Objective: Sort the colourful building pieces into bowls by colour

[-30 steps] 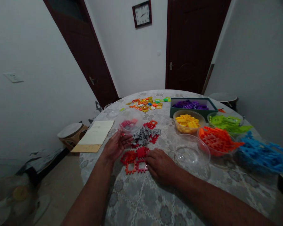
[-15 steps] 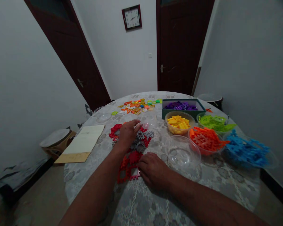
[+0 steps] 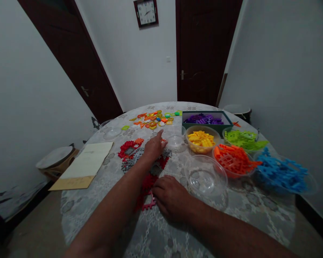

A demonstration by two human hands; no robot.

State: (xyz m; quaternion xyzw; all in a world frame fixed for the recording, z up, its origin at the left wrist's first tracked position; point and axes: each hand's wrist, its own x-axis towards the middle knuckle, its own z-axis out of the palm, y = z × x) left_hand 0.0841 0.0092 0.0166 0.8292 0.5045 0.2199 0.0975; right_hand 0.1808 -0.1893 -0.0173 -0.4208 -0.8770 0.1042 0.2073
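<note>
My left hand (image 3: pixel 154 146) reaches over interlocking plastic building pieces, its index finger stretched forward and its thumb side apart. A small orange-red bit shows beside its fingers; I cannot tell whether they touch it. Beneath and around it lie grey pieces (image 3: pixel 129 163) and a red ring-like cluster (image 3: pixel 126 148). To its right stands a small clear bowl (image 3: pixel 176 142). Nearer to me, my right hand (image 3: pixel 169 196) rests on the table with curled fingers on the edge of a red square-framed building piece (image 3: pixel 150 203). The left forearm hides part of the red pieces.
Mixed small pieces (image 3: pixel 153 119) lie at the back. On the right are a box of purple pieces (image 3: pixel 207 126), bowls of yellow (image 3: pixel 201 139), orange (image 3: pixel 235 161), green (image 3: pixel 240 139) and blue pieces (image 3: pixel 282 175), and a clear bowl (image 3: pixel 206 177). Left lies an open notebook (image 3: pixel 86 161).
My left hand has moved slightly right and forward across the pieces. The small clear bowl beside it now sits further right. My right hand stays on the red piece. The view has tilted down a little.
</note>
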